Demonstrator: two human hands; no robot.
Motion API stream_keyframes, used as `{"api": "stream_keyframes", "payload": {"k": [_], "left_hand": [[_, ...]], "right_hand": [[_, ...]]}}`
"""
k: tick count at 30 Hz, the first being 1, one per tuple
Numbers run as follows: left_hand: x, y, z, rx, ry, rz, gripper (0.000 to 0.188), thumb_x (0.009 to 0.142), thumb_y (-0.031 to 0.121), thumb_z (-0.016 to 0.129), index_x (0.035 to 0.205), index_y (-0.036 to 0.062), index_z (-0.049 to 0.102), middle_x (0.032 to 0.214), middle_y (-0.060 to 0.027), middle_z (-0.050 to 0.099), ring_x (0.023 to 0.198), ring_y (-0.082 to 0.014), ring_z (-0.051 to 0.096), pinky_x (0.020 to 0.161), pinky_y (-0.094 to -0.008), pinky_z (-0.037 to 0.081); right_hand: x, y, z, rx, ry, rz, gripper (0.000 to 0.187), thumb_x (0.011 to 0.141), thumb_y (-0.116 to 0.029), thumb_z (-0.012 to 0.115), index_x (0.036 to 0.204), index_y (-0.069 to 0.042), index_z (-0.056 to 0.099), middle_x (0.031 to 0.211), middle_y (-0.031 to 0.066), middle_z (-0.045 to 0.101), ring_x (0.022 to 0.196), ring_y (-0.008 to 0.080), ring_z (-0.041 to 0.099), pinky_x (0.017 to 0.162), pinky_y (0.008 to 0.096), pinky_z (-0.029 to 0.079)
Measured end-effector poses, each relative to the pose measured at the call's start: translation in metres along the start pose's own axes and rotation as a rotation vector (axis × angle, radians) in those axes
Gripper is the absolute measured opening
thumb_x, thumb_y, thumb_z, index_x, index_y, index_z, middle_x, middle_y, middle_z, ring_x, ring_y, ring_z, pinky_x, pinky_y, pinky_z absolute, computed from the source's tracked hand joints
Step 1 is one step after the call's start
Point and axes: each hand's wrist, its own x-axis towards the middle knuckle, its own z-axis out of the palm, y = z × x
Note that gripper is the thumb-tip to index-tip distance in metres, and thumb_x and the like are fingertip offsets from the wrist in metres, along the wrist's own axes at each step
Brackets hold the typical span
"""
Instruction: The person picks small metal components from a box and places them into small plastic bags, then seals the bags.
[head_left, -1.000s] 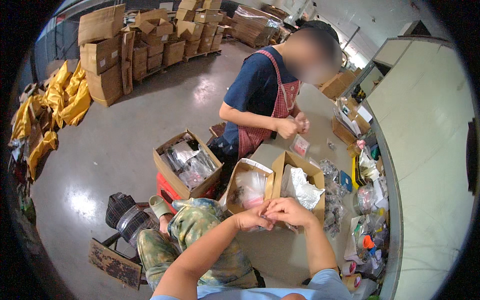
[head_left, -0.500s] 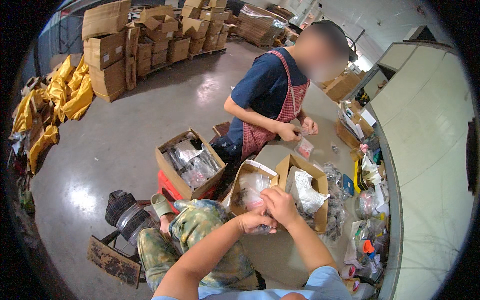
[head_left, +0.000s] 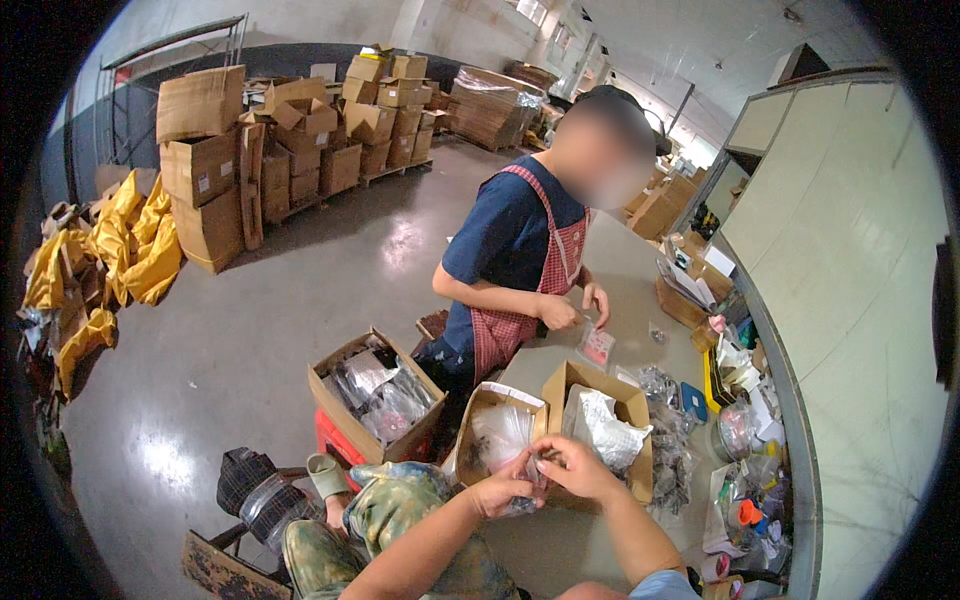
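Close together in front of me, my two hands work on a small clear plastic bag (head_left: 522,505). My left hand (head_left: 503,486) grips its body, with something dark inside that I cannot make out. At the bag's upper edge my right hand (head_left: 578,468) pinches with thumb and forefinger. Just beyond them stands an open cardboard box (head_left: 546,410) of clear bags (head_left: 502,430). Right beside it, another carton (head_left: 640,408) holds a crumpled white packing sheet (head_left: 606,432).
Across the table (head_left: 632,262) a person in a red checked apron (head_left: 565,250) handles a clear bag with a pink card (head_left: 597,346). A carton of packets (head_left: 378,395) sits on a red stool at left. Plastic packets (head_left: 675,455), tape rolls (head_left: 716,568) and a partition (head_left: 830,280) line the right.
My view has tilted up, so everything sits lower. My right hand has shifted from over the bag to its upper edge. The other person's bag is lower, nearer the table.
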Motion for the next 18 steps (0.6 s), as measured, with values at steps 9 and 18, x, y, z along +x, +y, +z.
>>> {"api": "stream_keyframes", "payload": {"k": [9,18], "left_hand": [[-0.001,-0.003,0.019,0.217,-0.011,-0.118,0.053,0.074,0.002,0.063,0.121,0.0092,0.038,0.094,-0.0050,0.052,0.081,-0.0145,0.053,0.068,-0.0274,0.044],[-0.002,0.003,0.011,0.146,0.003,-0.237,0.059,0.079,0.003,0.060,0.130,0.0100,0.031,0.094,-0.0075,0.055,0.080,-0.0155,0.057,0.074,-0.0295,0.047]], "right_hand": [[-0.015,-0.034,-0.019,-0.412,-0.315,-0.169,0.023,0.073,0.005,0.055,0.091,-0.002,0.067,0.094,0.0124,0.064,0.089,0.0279,0.061,0.079,0.0336,0.049],[-0.002,-0.021,-0.012,0.071,-0.294,0.065,0.015,0.081,0.002,0.062,0.095,0.000,0.061,0.102,0.0090,0.062,0.094,0.0151,0.058,0.078,0.0293,0.050]]}}
